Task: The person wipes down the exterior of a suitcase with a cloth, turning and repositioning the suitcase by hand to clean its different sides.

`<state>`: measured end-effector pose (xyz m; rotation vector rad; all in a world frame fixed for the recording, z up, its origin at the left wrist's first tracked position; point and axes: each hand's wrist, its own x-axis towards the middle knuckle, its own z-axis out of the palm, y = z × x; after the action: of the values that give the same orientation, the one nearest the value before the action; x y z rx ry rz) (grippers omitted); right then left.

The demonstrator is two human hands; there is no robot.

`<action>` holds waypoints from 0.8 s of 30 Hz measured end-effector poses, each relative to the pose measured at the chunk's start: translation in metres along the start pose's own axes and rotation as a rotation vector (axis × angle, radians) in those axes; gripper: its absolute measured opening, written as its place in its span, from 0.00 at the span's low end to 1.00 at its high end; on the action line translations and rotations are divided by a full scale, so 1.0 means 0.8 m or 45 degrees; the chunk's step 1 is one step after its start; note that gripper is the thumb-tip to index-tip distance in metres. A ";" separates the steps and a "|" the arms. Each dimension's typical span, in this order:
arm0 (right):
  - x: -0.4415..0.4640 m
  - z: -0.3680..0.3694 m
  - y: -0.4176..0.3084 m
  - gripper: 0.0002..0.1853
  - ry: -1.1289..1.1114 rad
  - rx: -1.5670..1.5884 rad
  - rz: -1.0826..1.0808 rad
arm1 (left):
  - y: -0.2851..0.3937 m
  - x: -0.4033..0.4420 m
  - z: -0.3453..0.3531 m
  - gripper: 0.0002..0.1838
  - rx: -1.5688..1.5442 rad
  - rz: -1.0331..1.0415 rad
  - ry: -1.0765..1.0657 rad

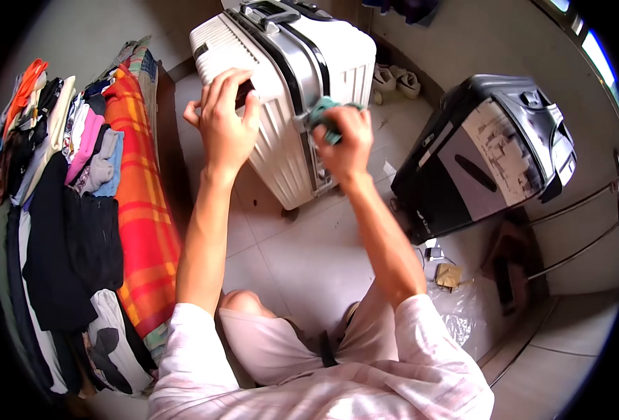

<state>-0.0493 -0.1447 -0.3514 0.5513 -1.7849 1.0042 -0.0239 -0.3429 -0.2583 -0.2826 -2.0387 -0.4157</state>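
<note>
The room has a floor (274, 273) of pale tiles and plain light walls. On the left side there are many clothes (68, 231), folded and laid close together, and next to them lies a red and orange checked blanket (138, 210). In the far middle, in front of the person, a white suitcase (274, 136) stands on the floor, with a silver and black band along its edge. The right hand (344, 136) holds a green cloth (325, 115), bunched in closed fingers, against this band. The left hand (225, 112) is at the left face of the same suitcase, its fingers bent and apart from the thumb, in a rather wide shape. Something dark shows between thumb and fingers, but I cannot tell if the hand holds it. To the right of the white suitcase is a dark suitcase (446, 175), with a printed city picture on its front. Pale shoes (397, 78) are on the floor behind, and nearer on the right lies clear plastic (456, 318).
</note>
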 end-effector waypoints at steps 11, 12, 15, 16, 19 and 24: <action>0.027 0.033 0.000 0.17 0.410 0.087 -0.032 | 0.006 -0.015 -0.010 0.22 0.198 -0.010 -0.090; 0.007 0.037 0.007 0.16 0.418 0.120 0.035 | 0.003 -0.014 -0.010 0.22 0.201 -0.009 -0.088; -0.051 0.022 0.050 0.12 0.178 0.214 0.258 | -0.002 -0.018 -0.014 0.21 0.227 0.005 -0.100; -0.049 0.007 0.054 0.11 0.089 0.232 0.243 | -0.003 -0.019 -0.013 0.20 0.238 -0.010 -0.100; 0.011 -0.014 0.052 0.11 0.433 0.195 0.081 | 0.002 -0.015 -0.006 0.19 0.270 -0.049 -0.070; 0.105 0.017 0.025 0.18 0.387 0.179 -0.192 | 0.010 -0.019 0.003 0.20 0.296 -0.062 -0.005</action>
<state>-0.1062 -0.1390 -0.2855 0.5777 -1.3924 1.0527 -0.0157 -0.3348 -0.2715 -0.0925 -2.0780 -0.2050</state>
